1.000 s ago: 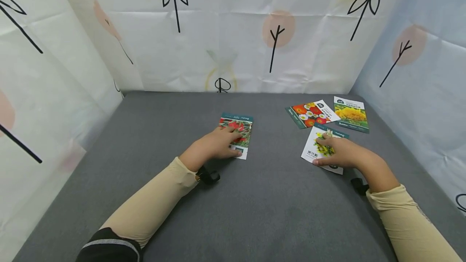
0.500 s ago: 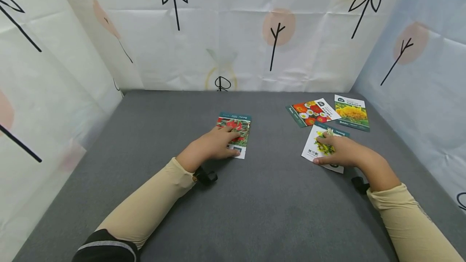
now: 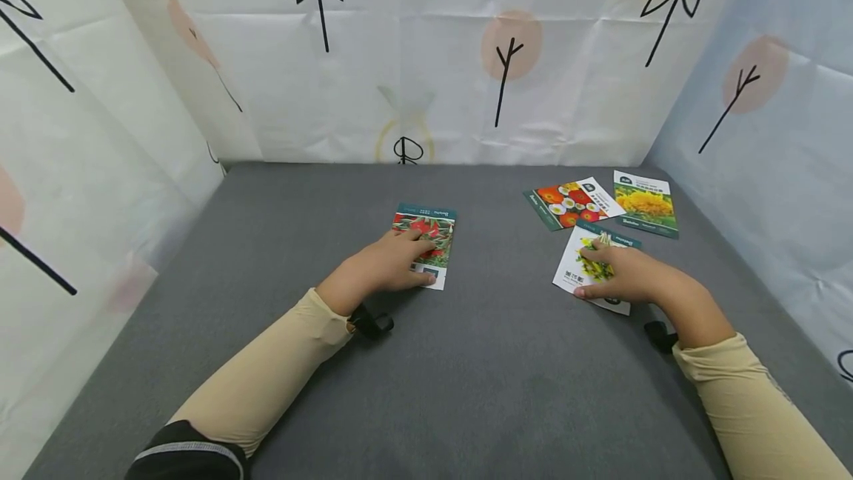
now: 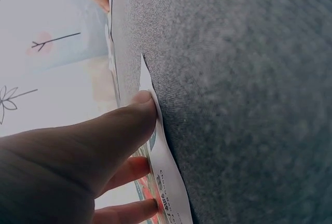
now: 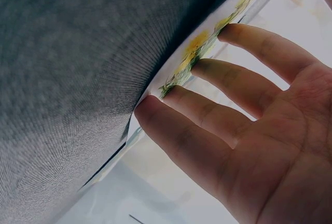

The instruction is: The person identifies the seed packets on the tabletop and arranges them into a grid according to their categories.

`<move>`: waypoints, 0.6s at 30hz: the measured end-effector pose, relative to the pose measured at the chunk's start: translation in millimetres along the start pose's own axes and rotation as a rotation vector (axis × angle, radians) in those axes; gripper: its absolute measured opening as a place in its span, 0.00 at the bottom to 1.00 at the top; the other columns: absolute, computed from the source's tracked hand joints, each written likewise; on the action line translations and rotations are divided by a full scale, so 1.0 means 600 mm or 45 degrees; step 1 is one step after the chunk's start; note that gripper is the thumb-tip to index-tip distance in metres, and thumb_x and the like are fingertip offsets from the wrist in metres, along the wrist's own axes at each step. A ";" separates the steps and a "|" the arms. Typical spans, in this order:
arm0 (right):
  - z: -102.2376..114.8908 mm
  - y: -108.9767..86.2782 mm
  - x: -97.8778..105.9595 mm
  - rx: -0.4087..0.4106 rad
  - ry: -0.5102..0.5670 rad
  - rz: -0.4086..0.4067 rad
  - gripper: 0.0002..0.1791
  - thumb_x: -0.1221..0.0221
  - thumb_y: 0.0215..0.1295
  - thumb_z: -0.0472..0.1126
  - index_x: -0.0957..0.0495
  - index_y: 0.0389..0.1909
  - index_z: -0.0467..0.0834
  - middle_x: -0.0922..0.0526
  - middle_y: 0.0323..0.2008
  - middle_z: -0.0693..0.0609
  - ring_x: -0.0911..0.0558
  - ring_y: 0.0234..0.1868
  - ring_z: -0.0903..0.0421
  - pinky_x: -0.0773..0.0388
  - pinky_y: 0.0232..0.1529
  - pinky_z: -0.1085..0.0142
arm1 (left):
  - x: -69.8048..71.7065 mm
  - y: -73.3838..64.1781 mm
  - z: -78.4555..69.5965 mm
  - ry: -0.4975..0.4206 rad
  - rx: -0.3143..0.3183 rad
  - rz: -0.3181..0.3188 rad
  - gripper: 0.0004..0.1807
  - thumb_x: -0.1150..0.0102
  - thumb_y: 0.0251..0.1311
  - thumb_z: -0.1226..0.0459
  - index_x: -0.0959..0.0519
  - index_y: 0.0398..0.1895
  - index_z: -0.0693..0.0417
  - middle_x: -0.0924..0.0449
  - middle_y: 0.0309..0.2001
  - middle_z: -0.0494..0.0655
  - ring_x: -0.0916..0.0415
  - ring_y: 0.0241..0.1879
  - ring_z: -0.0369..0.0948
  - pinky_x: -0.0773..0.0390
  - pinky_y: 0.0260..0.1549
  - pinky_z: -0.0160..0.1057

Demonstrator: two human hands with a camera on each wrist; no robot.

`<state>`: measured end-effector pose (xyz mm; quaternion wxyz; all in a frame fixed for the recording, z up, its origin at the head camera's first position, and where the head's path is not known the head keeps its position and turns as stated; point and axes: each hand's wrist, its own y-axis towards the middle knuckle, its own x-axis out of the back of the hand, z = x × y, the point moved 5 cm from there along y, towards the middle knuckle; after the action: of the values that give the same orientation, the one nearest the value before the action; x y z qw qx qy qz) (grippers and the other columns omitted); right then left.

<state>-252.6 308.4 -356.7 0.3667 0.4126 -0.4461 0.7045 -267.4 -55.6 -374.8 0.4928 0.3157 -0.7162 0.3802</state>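
My left hand (image 3: 389,264) rests on a seed packet (image 3: 444,239) with red peppers and a teal band, left of centre on the grey table. In the left wrist view the thumb and fingertips press on its face, and the packet (image 4: 168,180) bows a little at its edge. Over to the right, my right hand (image 3: 629,276) touches a white seed packet (image 3: 570,265) printed with yellow flowers. The right wrist view has spread, fairly straight fingers (image 5: 189,143) with their tips on that packet's face. Part of each packet is hidden beneath a hand.
Behind the right hand lie a seed packet with orange, red and white flowers (image 3: 566,206) and another with a yellow bloom (image 3: 645,206). These packets lie close together, near the back right corner. Printed cloth walls (image 3: 440,95) enclose the grey tabletop (image 3: 480,376) at the back and sides.
The left hand has slid slightly left together with the pepper packet. The right hand and its packet stay in place. The whole head view has shifted a little.
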 end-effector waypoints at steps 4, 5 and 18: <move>0.000 -0.001 0.000 0.008 0.002 -0.007 0.53 0.30 0.64 0.66 0.35 0.79 0.35 0.44 0.79 0.24 0.39 0.75 0.19 0.33 0.67 0.27 | 0.001 -0.002 0.001 0.004 0.004 0.001 0.39 0.39 0.74 0.44 0.34 0.82 0.47 0.41 0.83 0.58 0.45 0.83 0.58 0.45 0.81 0.61; 0.000 -0.001 0.000 0.006 0.003 -0.005 0.53 0.30 0.64 0.66 0.35 0.79 0.35 0.44 0.79 0.24 0.39 0.75 0.19 0.33 0.67 0.27 | 0.001 -0.003 0.002 0.004 0.007 0.004 0.39 0.40 0.75 0.44 0.35 0.82 0.47 0.41 0.83 0.58 0.46 0.83 0.58 0.45 0.81 0.61; 0.000 -0.001 0.000 0.010 0.002 -0.014 0.54 0.30 0.64 0.66 0.35 0.79 0.35 0.44 0.79 0.24 0.39 0.75 0.19 0.33 0.67 0.27 | 0.004 -0.018 0.011 -0.003 0.044 0.023 0.39 0.40 0.75 0.44 0.36 0.83 0.47 0.43 0.84 0.58 0.47 0.83 0.61 0.42 0.79 0.62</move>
<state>-252.0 308.4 -356.2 0.3691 0.4158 -0.4407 0.7047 -262.1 -67.0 -371.2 0.4829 0.3183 -0.7129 0.3966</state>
